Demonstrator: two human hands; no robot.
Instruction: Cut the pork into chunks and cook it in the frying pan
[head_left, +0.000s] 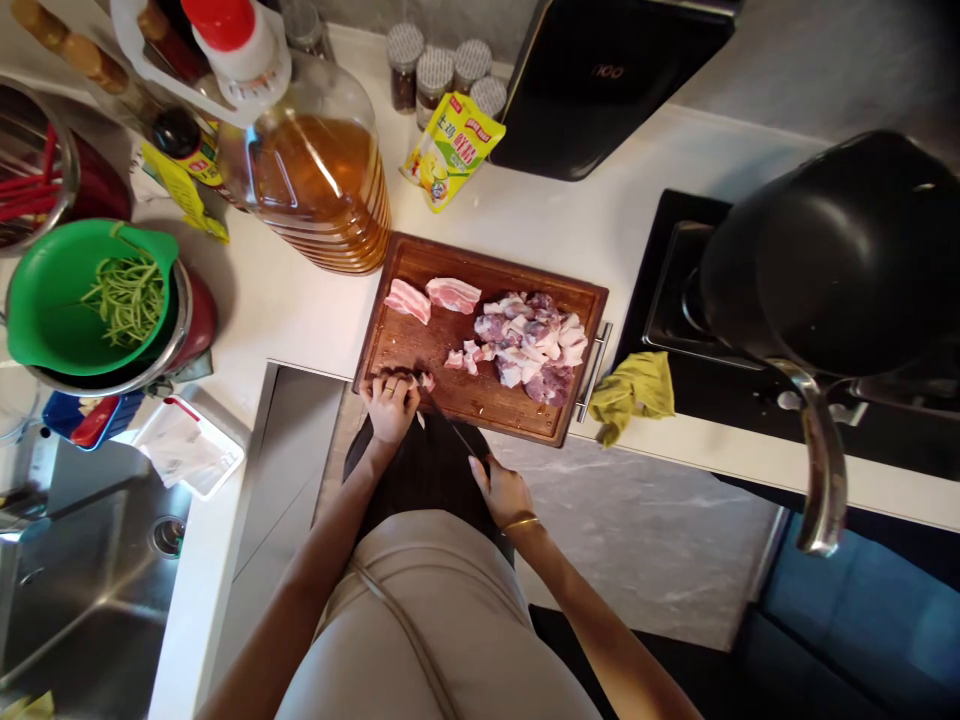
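Note:
A wooden cutting board [420, 350] lies on the white counter with a heap of cut meat chunks [532, 345] on its right half and two pork belly slabs [431, 297] at its far left. My left hand [390, 400] has its fingers curled down on a piece of meat [426, 380] at the board's near edge. My right hand [501, 490] grips the handle of a knife [450, 425] whose blade points toward that piece.
A big bottle of oil [322, 180] stands behind the board. A green colander with green beans [82, 295] sits left, above a steel sink [82, 590]. A yellow cloth [634, 395] lies right of the board, beside a black pan [840, 250] on the stove.

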